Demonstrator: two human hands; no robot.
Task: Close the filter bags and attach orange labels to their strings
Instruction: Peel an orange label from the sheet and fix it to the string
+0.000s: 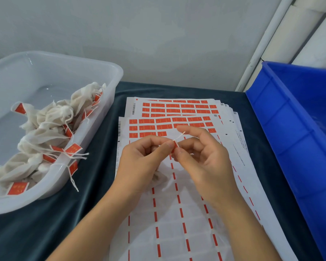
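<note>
My left hand [143, 159] and my right hand [199, 157] meet over the label sheets [177, 213]. Together they pinch a small orange label [175, 146] folded around a white string [179, 137] whose end sticks up between the fingertips. A white filter bag [159, 178] hangs below my left hand, mostly hidden by it. The top sheet [149, 129] keeps orange labels only in its far rows; nearer rows are peeled bare.
A clear plastic tub [109, 76] at the left holds several closed filter bags [51, 117] with orange labels on their strings. A blue crate [290, 129] stands at the right. Dark cloth [45, 223] covers the table. A grey wall rises behind.
</note>
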